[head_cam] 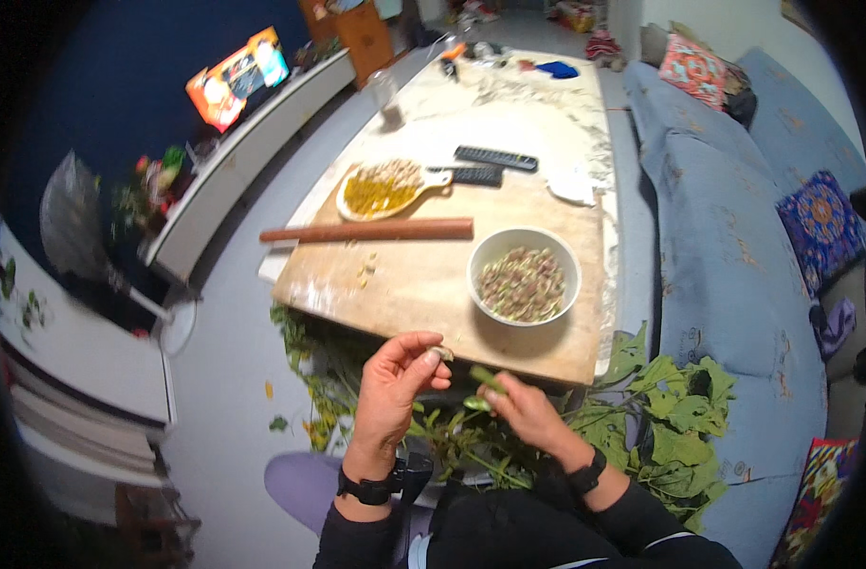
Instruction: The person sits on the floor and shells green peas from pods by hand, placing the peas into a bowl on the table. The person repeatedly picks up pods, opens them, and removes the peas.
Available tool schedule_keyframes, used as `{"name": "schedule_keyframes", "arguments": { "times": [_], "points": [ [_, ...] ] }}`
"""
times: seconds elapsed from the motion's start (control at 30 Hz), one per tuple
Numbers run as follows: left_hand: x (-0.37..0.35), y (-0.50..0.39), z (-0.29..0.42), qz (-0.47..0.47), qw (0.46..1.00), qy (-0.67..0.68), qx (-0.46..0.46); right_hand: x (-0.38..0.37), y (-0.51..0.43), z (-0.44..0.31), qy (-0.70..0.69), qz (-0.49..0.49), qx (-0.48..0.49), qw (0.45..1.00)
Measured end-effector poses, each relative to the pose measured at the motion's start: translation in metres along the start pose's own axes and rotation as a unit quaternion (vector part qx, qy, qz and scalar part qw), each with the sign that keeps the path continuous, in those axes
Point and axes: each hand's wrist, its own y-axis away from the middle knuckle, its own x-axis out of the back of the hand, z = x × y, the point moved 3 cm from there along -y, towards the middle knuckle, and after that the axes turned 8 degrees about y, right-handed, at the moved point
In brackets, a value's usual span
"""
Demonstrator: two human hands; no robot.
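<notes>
My left hand (401,373) pinches a small pale piece (443,353), perhaps a bean or bit of pod, between thumb and fingers just off the near edge of the wooden board (404,299). In my right hand (529,409) are green pods (486,380), one pointing up towards the board and another lower by the fingertips. Beyond the hands, a white bowl (475,291) on the board holds many mottled beans or bean pieces (524,284). Leafy green plants (468,434) hang and lie below the board, between me and the table.
A brown rolling pin (383,230) lies across the board. Behind it, a white handled dish (436,181) holds yellow and pale pieces. Two remote controls (497,158) and a clear jar (385,103) are on the marble-patterned table (525,107). A blue-covered sofa (710,263) flanks the right side.
</notes>
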Motion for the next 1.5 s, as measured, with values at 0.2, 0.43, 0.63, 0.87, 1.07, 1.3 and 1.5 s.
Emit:
{"name": "schedule_keyframes", "arguments": {
  "times": [0.2,0.43,0.63,0.87,1.07,1.3,1.5],
  "points": [
    [-0.085,-0.103,0.013,-0.152,0.941,-0.285,-0.104,0.02,0.022,-0.022,0.07,0.138,0.149,0.977],
    [-0.036,-0.044,-0.008,-0.028,0.956,-0.266,-0.119,0.025,0.026,-0.022,-0.026,0.074,0.006,0.997],
    [0.037,0.026,-0.059,0.05,0.986,0.1,0.124,-0.018,0.008,-0.049,0.193,0.123,0.215,0.949],
    [0.057,0.045,-0.063,0.024,0.975,0.216,0.04,-0.034,0.002,-0.051,-0.052,-0.055,0.041,0.996],
    [0.055,0.045,-0.052,0.002,0.972,0.226,0.068,-0.017,-0.006,-0.063,-0.095,-0.124,0.065,0.986],
    [0.059,0.052,-0.048,0.035,0.992,0.086,0.086,-0.019,-0.009,-0.062,-0.048,-0.111,0.062,0.991],
    [0.055,0.055,-0.045,0.016,0.997,0.037,0.07,-0.019,-0.011,-0.062,0.029,-0.097,0.045,0.994]
  ]
}}
